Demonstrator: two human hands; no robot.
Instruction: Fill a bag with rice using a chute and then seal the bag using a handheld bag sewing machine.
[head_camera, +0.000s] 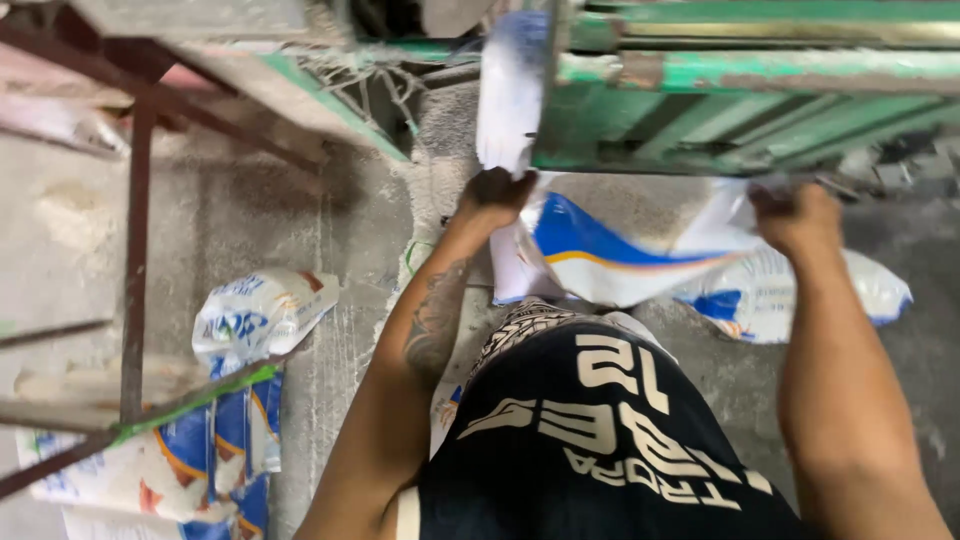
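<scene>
Grips one top corner of the white sack (620, 262) with the left hand (495, 195), fingers curled shut on the edge. Grips the other top corner with the right hand (797, 215), also closed tight. Holds both arms out straight and well apart, pulling the top of the sack wide between them.

Hangs there in front of the body, just under the green machine (760, 100), with blue and orange marks on its side. Sags soft and limp in the middle. Looks not yet full, maybe with nothing inside yet; cannot tell for sure, as the inside is hidden. Shows nothing pouring down from above.

Just past the left hand, up on the edge of the machine: another white and blue sack piece (510, 90), hanging down. Behind the held sack, low on the floor: one more white bag (870, 288), round and puffy, so likely filled already.

Farther out on the left, on the dusty grey floor (250, 210): a pile of bags (245, 325) in the same colours, lying flat on each other. Crossing over them: a rusty metal frame (135, 250) with a bit of green paint.

So, by the look of it: some bags done, this one only held open and ready.
</scene>
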